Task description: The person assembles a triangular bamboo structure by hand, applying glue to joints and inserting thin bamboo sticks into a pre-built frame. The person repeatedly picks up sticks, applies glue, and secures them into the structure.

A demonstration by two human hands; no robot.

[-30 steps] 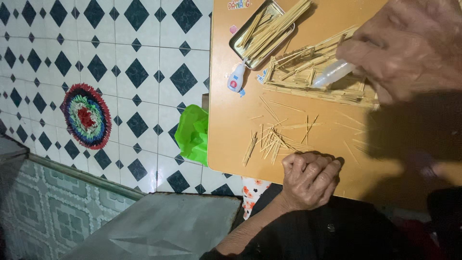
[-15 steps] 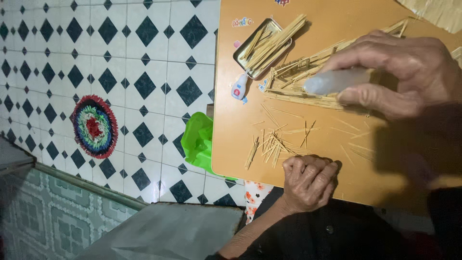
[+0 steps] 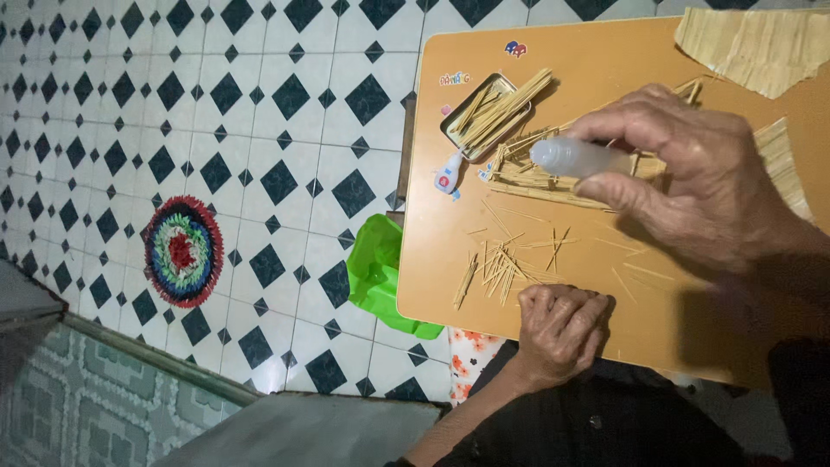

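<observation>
The surface is orange-tan; the floor tiles white with black diamonds; the round mat red, green and dark-ringed.

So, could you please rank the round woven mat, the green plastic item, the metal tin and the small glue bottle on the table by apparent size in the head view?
1. Round woven mat
2. Green plastic item, partly hidden under the table, so unsure against the mat
3. Metal tin
4. Small glue bottle
</observation>
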